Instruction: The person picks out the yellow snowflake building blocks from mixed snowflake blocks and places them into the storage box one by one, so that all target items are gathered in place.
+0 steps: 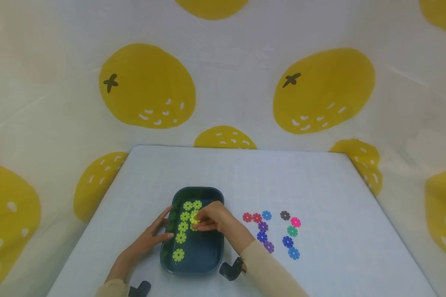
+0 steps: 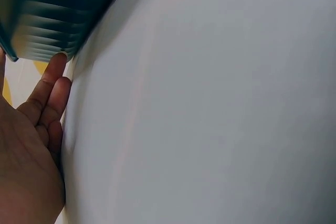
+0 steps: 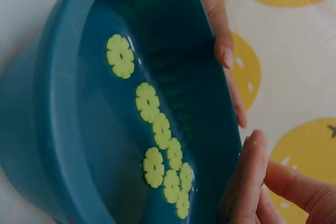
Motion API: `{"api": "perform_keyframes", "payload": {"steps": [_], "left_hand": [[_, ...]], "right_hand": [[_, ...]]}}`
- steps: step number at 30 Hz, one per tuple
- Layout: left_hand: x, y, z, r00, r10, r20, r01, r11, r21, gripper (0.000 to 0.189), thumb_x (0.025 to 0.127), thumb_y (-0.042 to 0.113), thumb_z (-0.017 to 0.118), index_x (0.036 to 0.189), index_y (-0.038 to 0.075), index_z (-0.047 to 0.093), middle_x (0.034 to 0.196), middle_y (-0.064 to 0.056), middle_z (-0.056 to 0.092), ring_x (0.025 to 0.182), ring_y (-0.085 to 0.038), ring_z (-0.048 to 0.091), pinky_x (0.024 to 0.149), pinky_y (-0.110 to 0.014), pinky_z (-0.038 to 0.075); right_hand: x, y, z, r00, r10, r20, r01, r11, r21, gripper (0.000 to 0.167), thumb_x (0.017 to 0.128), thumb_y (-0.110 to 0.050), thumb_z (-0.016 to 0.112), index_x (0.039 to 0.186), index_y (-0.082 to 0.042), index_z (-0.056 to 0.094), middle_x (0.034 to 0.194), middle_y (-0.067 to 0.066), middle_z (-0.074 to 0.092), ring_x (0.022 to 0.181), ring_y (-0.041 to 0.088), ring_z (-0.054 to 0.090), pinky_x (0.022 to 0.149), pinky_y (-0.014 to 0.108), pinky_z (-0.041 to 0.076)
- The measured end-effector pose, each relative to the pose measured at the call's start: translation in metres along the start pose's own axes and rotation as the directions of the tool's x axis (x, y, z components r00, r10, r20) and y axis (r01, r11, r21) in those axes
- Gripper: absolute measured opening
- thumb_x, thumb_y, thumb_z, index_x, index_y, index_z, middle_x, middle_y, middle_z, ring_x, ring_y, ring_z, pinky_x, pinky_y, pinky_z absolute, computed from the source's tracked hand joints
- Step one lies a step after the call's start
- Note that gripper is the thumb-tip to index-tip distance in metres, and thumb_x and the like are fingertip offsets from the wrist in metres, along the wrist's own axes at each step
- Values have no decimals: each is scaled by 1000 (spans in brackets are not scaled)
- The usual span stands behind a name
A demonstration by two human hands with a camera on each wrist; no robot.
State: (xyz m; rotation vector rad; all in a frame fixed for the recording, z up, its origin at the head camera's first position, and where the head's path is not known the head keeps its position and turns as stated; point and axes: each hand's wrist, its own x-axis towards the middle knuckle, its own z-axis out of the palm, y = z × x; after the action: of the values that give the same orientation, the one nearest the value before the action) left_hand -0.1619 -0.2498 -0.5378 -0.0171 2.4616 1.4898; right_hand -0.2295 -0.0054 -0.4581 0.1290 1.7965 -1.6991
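Note:
A dark teal tray (image 1: 193, 271) stands on the table with several yellow-green notched discs (image 1: 181, 237) lying in it. Most of them form a column along its left side, with others beside the column further back. My left hand (image 1: 150, 237) rests at the tray's left wall, fingers extended; in the left wrist view its fingertips (image 2: 56, 62) touch the tray's outside. Above the tray, my right hand (image 1: 215, 216) pinches a yellow-green disc (image 1: 196, 218) between thumb and fingers. In the right wrist view its fingers (image 3: 252, 174) hide that disc.
On the white table (image 1: 342, 198), right of the tray, lie several coloured discs in two groups: red (image 1: 247, 217), purple (image 1: 263, 227) and blue in one; black (image 1: 285, 215), pink (image 1: 295, 222), green (image 1: 292, 231) and blue in the other. A fruit-patterned cloth hangs behind.

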Motion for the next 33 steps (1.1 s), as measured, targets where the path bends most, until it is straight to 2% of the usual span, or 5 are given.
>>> {"api": "perform_keyframes", "payload": {"steps": [9, 21, 28, 33], "left_hand": [[3, -7, -1, 1000, 14, 10, -14, 1000, -21, 84, 93, 31, 68, 157, 43, 16, 155, -16, 37, 141, -39, 33, 110, -78, 13], [3, -6, 0, 1000, 23, 17, -23, 999, -29, 83, 93, 30, 68, 157, 42, 16, 152, -15, 41, 140, -37, 35, 110, -78, 15], [3, -5, 2, 1000, 18, 11, -18, 999, -28, 83, 93, 30, 68, 157, 42, 17, 154, -16, 39, 142, -39, 34, 110, -77, 16], [2, -5, 1, 1000, 6, 4, -6, 1000, -23, 82, 93, 32, 69, 156, 44, 17, 154, -15, 39, 141, -38, 34, 110, -77, 17]], "right_hand": [[9, -4, 3, 1000, 24, -3, -24, 997, -67, 13, 86, 0, 70, 97, 8, 69, 78, 20, 74, 71, 26, 75, 60, 29, 61], [20, -11, 11, 1000, 21, 10, -20, 996, -90, 10, 87, 1, 69, 94, 7, 69, 77, 22, 73, 71, 29, 75, 61, 34, 62], [27, -8, 18, 1000, 24, 7, -22, 984, -175, 7, 86, 2, 69, 91, 7, 70, 75, 23, 72, 70, 30, 75, 67, 38, 62], [32, -4, 19, 999, 50, 14, -46, 977, -210, 5, 85, 1, 70, 86, 6, 68, 73, 22, 72, 66, 28, 74, 62, 35, 62]]}}
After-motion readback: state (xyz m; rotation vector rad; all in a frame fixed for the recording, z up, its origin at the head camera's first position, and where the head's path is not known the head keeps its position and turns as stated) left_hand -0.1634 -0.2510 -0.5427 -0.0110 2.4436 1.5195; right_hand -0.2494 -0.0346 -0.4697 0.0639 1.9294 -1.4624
